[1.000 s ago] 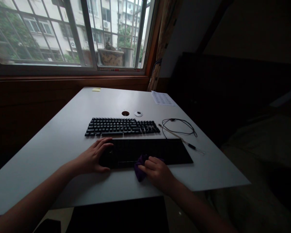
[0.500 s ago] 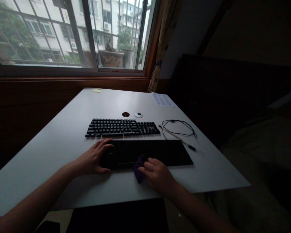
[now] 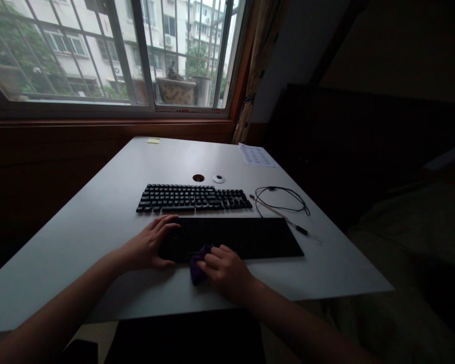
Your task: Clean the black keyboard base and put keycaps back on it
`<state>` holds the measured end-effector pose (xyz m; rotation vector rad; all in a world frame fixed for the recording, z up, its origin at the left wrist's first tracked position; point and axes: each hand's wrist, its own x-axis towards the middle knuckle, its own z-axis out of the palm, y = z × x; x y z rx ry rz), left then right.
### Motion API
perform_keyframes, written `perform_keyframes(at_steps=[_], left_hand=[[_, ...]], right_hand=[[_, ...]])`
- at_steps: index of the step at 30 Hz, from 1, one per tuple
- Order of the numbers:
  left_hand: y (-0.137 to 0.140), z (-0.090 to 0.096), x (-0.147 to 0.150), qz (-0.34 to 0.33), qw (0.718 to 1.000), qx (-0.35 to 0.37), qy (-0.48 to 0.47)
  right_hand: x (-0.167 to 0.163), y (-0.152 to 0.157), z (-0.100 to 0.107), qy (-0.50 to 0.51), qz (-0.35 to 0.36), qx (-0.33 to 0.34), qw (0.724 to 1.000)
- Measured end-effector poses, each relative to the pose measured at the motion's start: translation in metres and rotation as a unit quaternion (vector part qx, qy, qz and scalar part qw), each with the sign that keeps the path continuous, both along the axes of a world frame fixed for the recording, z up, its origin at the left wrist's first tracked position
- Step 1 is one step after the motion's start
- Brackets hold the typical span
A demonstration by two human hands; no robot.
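A black keyboard base [image 3: 250, 237] with its keycaps off lies lengthwise on the white table [image 3: 167, 298]. My left hand [image 3: 153, 245] spans its left end, thumb on the near edge and fingers over the top towards the far edge. In my right hand [image 3: 223, 268] a bunched purple cloth [image 3: 198, 265] is pinched. The cloth presses on the near edge of the base, left of its middle, and partly hangs over onto the table. Just behind the base, loose black keycaps [image 3: 182, 197] are laid out in keyboard order.
At the right lie a looped black cable [image 3: 282, 198] and a thin tool with a black grip and wire loops [image 3: 302, 230]. A round hole [image 3: 198, 178] and its white cover [image 3: 219, 179] are behind the keycaps. Printed paper [image 3: 256, 155] and a yellow note [image 3: 153, 141] lie farther back.
My right hand has slid the purple cloth to the left along the near edge of the keyboard base. My left hand stays on the left end.
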<state>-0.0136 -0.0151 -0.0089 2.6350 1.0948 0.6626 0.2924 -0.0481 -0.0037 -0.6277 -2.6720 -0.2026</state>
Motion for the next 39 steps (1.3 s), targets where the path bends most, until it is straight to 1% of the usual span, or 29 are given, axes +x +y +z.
perform_keyframes(at_steps=[3, 6, 9, 13, 17, 22, 28, 31, 35, 39], left_hand=[[0.000, 0.000, 0.001, 0.001, 1.000, 0.005, 0.002], [-0.001, 0.002, 0.001, 0.004, 1.000, 0.003, 0.004], [-0.002, 0.003, 0.001, 0.003, 1.000, 0.000, -0.002], [-0.001, 0.003, 0.001, 0.000, 1.000, -0.005, -0.008], [-0.001, 0.003, 0.001, 0.003, 1.000, -0.005, 0.004], [-0.001, 0.002, 0.001, 0.002, 1.000, -0.005, 0.015], [-0.001, 0.002, 0.001, 0.004, 1.000, -0.003, 0.006], [-0.001, 0.002, 0.001, -0.002, 1.000, 0.003, -0.005], [0.000, 0.001, 0.000, -0.002, 1.000, -0.001, -0.013], [0.000, 0.000, -0.001, 0.001, 1.000, -0.008, -0.008]], right_hand=[[-0.020, -0.001, 0.002, -0.009, -0.009, -0.015, 1.000], [-0.023, -0.002, 0.006, -0.005, -0.024, -0.031, 0.999], [-0.009, -0.004, 0.009, -0.002, -0.037, -0.036, 0.999], [0.017, -0.008, 0.009, -0.003, -0.053, -0.025, 0.998], [0.026, -0.009, 0.006, -0.004, -0.057, -0.021, 0.998], [0.012, -0.006, 0.001, 0.002, -0.031, 0.004, 1.000], [-0.020, -0.005, 0.002, -0.002, -0.034, -0.012, 0.999], [-0.027, -0.005, 0.004, 0.003, -0.042, -0.019, 0.999], [-0.013, -0.005, 0.005, 0.001, -0.054, -0.032, 0.998], [0.021, -0.002, 0.005, 0.009, -0.055, -0.030, 0.998]])
